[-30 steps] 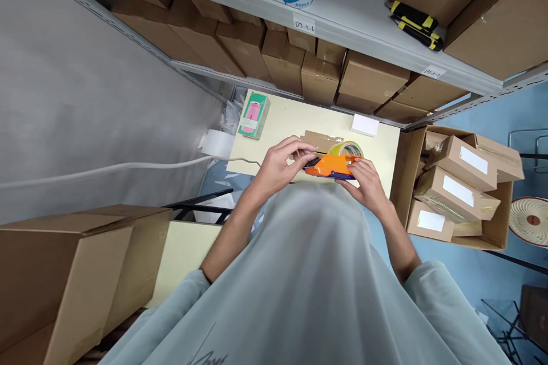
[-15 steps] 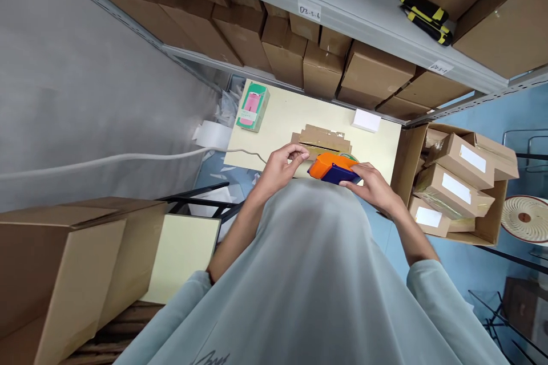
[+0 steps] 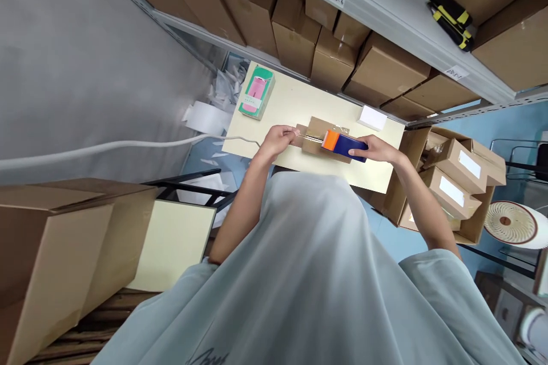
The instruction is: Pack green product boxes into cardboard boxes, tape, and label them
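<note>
My right hand (image 3: 373,148) grips an orange and dark blue tape dispenser (image 3: 346,146), its orange end facing left. A shiny strip of clear tape (image 3: 311,137) stretches from that end toward my left hand (image 3: 278,139), whose fingers pinch its free end. Below the strip and dispenser a small brown cardboard box (image 3: 319,126) lies on the cream tabletop (image 3: 295,94). Part of the box is hidden by the dispenser, and I cannot tell whether the tape touches it.
A green box with a pink picture (image 3: 257,93) and a white box (image 3: 372,118) sit on the table. At right stands an open carton (image 3: 396,197) of labelled parcels; a large carton (image 3: 85,251) is at left. A shelf (image 3: 385,17) of boxes and cutters overhangs the back.
The dispenser has moved forward over the cardboard box and turned so its orange end points left. A strip of tape now shows between my hands. The camera view has shifted.
</note>
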Tool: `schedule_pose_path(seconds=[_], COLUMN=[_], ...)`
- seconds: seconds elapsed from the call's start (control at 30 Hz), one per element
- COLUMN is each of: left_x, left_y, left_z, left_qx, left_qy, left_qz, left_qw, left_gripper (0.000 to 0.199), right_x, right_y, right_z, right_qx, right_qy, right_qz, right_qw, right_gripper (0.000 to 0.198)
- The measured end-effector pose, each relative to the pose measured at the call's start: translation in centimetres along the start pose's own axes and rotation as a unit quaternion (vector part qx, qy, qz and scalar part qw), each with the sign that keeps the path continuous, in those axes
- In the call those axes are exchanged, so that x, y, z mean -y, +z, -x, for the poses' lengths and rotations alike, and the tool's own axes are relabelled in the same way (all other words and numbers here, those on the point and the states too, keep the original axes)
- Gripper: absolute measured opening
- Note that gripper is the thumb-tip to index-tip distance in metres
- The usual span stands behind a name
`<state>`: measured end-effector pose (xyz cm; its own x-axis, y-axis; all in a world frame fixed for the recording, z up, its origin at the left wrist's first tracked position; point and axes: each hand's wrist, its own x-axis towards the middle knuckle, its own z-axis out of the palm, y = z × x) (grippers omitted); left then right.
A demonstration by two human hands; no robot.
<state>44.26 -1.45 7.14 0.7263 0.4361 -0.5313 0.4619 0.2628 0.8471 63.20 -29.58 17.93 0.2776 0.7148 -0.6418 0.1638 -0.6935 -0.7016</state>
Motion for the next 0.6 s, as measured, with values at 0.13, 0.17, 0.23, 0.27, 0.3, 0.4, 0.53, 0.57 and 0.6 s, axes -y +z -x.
schedule_pose_path(seconds=[0.13,0.17,0.23,0.27,0.3,0.4,0.53,0.57,0.6], left_x=[1.0,1.3,1.9,2.2,2.5,3.3,4.4,4.6,4.9], left_y=[0.1,0.2,0.3,0.4,0.5,0.7,1.6,1.9,2.3], left_z=[-1.3,-1.5,-2.0,-2.3,-2.6,-3.7,-4.8,-4.9,-4.9], left_qx=[-0.006,-0.009,-0.019,-0.024,-0.029,-0.035,-0.034,-0.028,-0.023], left_qy=[-0.053,-0.064,-0.082,-0.086,-0.088,-0.093,-0.119,-0.124,-0.13], left_qz=[0.02,0.027,0.039,0.044,0.047,0.048,0.049,0.056,0.067], left_qw=[0.998,0.998,0.996,0.995,0.995,0.994,0.991,0.99,0.989], left_gripper=[0.023,0.021,0.019,0.018,0.017,0.014,0.013,0.014,0.016], right_x=[0.0,0.0,-0.2,-0.2,-0.3,-0.3,-0.2,-0.1,-0.1], right_y=[-0.7,-0.8,-0.7,-0.7,-0.6,-0.5,-0.5,-0.5,-0.5], right_z=[-2.2,-2.5,-3.1,-3.4,-3.7,-4.5,-5.2,-5.2,-5.3], right_qx=[0.03,0.031,0.03,0.027,0.024,0.02,0.028,0.031,0.034], right_qy=[0.021,0.024,0.028,0.03,0.032,0.042,0.058,0.06,0.061], right_qz=[0.009,0.011,0.015,0.017,0.018,0.017,0.009,0.01,0.011], right_qw=[0.999,0.999,0.999,0.999,0.999,0.999,0.998,0.998,0.997], right_gripper=[0.068,0.069,0.072,0.073,0.073,0.074,0.076,0.077,0.077])
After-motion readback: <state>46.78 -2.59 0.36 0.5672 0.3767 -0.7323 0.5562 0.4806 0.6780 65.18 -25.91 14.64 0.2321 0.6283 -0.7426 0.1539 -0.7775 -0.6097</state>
